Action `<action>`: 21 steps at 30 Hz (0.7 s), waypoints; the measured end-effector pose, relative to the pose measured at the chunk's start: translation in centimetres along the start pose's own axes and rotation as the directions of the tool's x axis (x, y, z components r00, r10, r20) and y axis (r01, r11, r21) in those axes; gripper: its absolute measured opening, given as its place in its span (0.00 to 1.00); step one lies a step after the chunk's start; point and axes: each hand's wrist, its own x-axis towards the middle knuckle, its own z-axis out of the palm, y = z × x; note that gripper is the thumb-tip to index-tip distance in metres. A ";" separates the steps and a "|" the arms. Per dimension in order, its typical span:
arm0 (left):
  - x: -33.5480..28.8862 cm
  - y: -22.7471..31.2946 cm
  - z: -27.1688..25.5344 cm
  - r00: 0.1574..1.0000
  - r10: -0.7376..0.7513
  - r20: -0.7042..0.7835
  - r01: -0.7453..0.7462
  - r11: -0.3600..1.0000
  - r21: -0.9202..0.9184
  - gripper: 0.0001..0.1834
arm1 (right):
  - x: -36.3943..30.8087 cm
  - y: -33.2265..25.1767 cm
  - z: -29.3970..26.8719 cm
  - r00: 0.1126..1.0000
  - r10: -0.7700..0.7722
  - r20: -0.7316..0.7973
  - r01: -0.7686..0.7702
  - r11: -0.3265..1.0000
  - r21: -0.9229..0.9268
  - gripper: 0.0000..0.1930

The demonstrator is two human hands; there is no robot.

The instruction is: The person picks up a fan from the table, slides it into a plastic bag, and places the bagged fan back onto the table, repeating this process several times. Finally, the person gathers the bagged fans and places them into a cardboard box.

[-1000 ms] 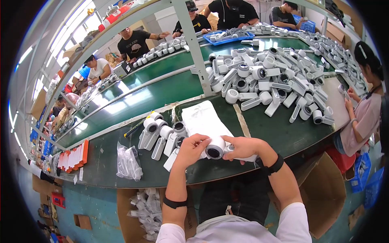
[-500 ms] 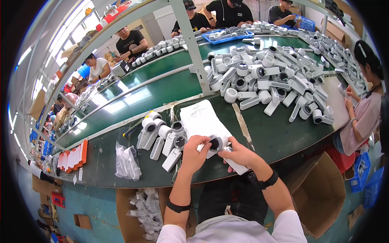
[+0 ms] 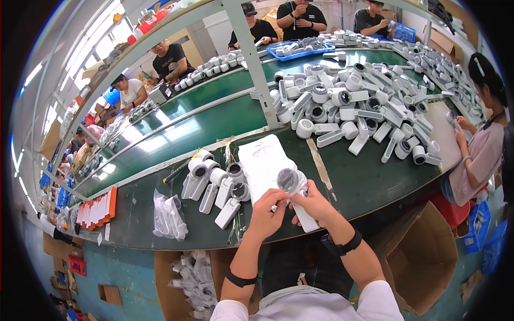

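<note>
A white handheld device (image 3: pixel 306 218) with a round head and a straight handle is between my hands, over the near edge of the table. Clear plastic film (image 3: pixel 289 180), apparently a bag, covers its grey-rimmed head. My right hand (image 3: pixel 317 205) is closed around the device below the head. My left hand (image 3: pixel 266 213) pinches at the edge of the film just beneath the head; the fingertips partly hide what they grip. Just beyond lies a stack of thin white sheets or bags (image 3: pixel 261 155). Several similar devices (image 3: pixel 217 175) lie to the left of it.
A heap of similar devices (image 3: pixel 353 107) covers the table's right side. Left are bagged parts (image 3: pixel 168 216) and orange-and-white pieces (image 3: pixel 98 209). Below stand a carton with bagged devices (image 3: pixel 193 283) and an open carton (image 3: pixel 423 257). A metal post (image 3: pixel 251 64) rises ahead; a co-worker (image 3: pixel 479 144) sits right.
The device's round head, bare and dark-faced before, now has clear film over it. My left hand has moved from the head's face down to just below it.
</note>
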 end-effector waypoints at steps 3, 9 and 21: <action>-1.2 0.6 0.6 0.995 -0.019 0.102 0.027 0.996 -0.081 0.10 | 0.3 0.1 0.6 0.998 -0.048 -0.035 0.049 0.998 0.034 0.28; -3.5 1.0 1.5 0.976 0.030 0.215 0.031 0.961 -0.276 0.13 | 1.6 2.0 0.3 0.903 -0.336 -0.267 0.358 0.933 0.037 0.21; -4.3 1.3 2.8 0.778 -0.524 0.348 0.547 0.292 -0.784 0.30 | 0.1 2.3 4.1 0.704 -0.619 -0.348 0.604 0.780 -0.165 0.17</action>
